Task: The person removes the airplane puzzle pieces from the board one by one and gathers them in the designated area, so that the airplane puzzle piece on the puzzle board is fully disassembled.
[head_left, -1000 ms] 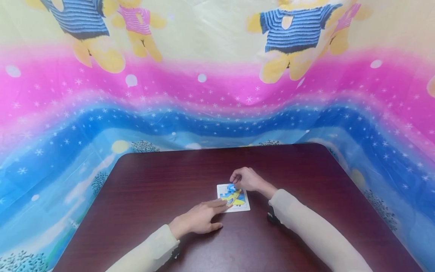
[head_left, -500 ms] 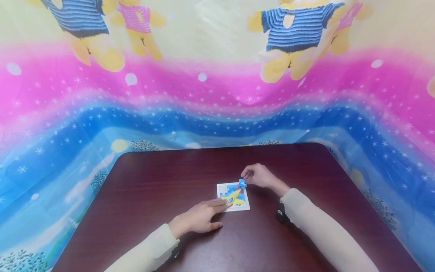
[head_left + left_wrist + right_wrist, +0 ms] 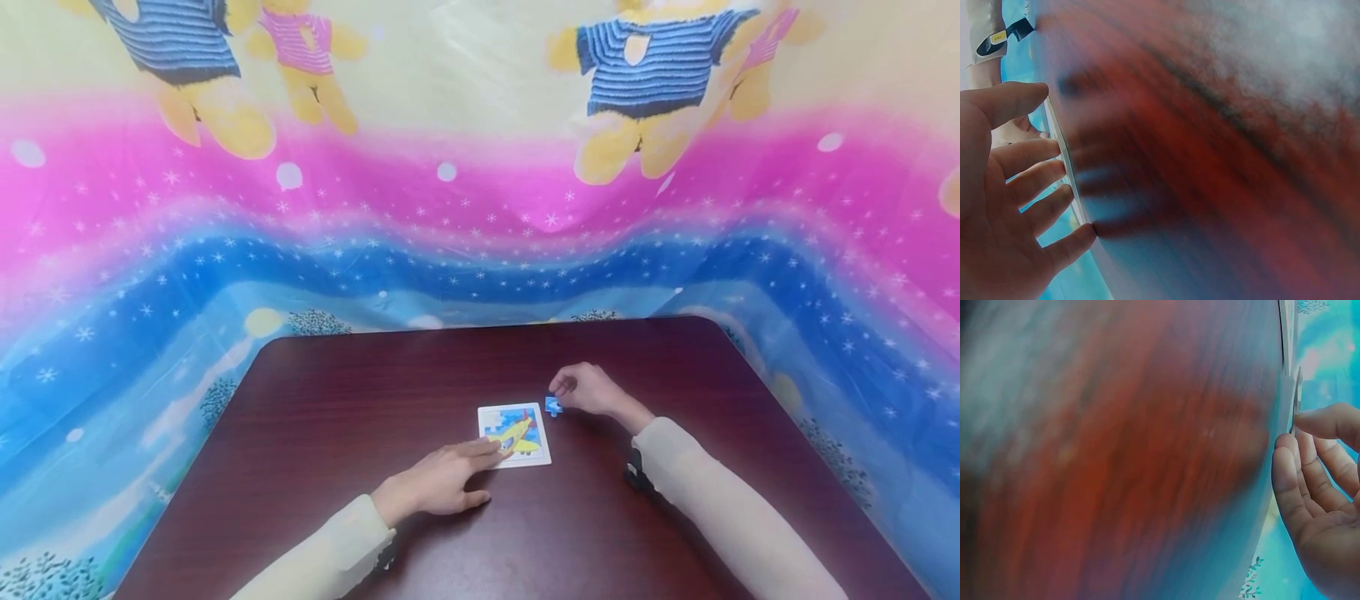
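Observation:
A small white-framed jigsaw puzzle with a yellow plane on blue lies near the middle of the table. My left hand rests at its lower left, fingers extended over part of the picture and thumb on the table. Beyond the puzzle's upper right corner, my right hand pinches a blue jigsaw piece between thumb and fingers. From the right wrist, that piece appears edge-on at the thumb tip. The left wrist view shows the left fingertips down at the thin board edge.
The dark red-brown wooden table has rounded far corners. Behind and beside it hangs a curtain printed with bears and snowflakes. Both forearms wear light sleeves, with a dark band at each wrist.
My right hand has drawn the blue piece rightward, from over the puzzle's top to beyond its right corner. The plane's red tail is now uncovered. My left hand has stayed put.

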{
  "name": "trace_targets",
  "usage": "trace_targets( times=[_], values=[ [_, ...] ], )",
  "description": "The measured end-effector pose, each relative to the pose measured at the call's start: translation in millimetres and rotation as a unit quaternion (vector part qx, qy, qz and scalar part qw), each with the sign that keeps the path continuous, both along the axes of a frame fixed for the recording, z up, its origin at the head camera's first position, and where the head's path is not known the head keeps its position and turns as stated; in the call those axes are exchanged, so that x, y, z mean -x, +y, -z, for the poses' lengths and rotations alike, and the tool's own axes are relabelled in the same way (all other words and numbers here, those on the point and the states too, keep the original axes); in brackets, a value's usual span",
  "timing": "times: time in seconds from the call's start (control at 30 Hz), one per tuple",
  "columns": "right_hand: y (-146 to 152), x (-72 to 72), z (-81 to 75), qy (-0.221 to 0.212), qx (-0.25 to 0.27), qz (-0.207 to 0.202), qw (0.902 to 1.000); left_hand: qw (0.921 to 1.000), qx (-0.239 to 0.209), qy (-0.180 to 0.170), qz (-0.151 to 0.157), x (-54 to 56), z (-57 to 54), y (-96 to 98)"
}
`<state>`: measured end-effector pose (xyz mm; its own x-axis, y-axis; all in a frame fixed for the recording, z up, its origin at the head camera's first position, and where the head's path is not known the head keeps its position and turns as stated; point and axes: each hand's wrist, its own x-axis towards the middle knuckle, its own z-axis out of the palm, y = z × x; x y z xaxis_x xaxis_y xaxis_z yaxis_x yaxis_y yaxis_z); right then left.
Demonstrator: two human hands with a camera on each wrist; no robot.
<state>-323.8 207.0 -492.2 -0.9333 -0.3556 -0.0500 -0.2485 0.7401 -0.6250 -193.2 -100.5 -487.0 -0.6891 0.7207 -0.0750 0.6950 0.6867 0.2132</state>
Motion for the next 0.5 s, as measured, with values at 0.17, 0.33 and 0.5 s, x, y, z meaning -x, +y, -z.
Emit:
trace_targets(
  times=[0.17,0.33,0.5],
  values=[
    [3.2,-2.4,-1.9,0.002,0.002,-0.004,1.0,1.0,0.006,-0.005,-0.003,-0.4,0.2,0.2],
    [5.5,-3.1,-1.4,0.003,-0.002,-0.008,1.0,0.9999,0.007,-0.008,-0.005,-0.9,0.9,0.9],
    [7.2,-3.3,-0.5,0.007,-0.005,-0.007,0.9999,1.0,0.006,-0.001,-0.002,-1.8,1.1,1.4]
  ],
)
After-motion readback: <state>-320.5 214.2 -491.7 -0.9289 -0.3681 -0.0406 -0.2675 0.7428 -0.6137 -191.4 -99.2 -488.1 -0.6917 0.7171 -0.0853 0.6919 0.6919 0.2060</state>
